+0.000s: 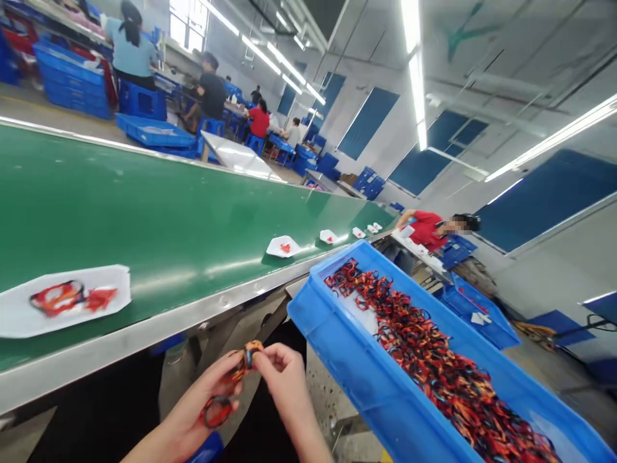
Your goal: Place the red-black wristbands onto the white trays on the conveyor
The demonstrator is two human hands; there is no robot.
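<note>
Because a red-and-black band is pinched between the fingertips of the left hand and right hand, off the near edge of the green belt and beside a corner of the blue bin, a loosened pinch could probably drop it into the gap there. Fingers cover much of it, so whether the dark loop at the left hand's lower fingers belongs to it I cannot tell; the nearest white tray is cut off at left.
</note>
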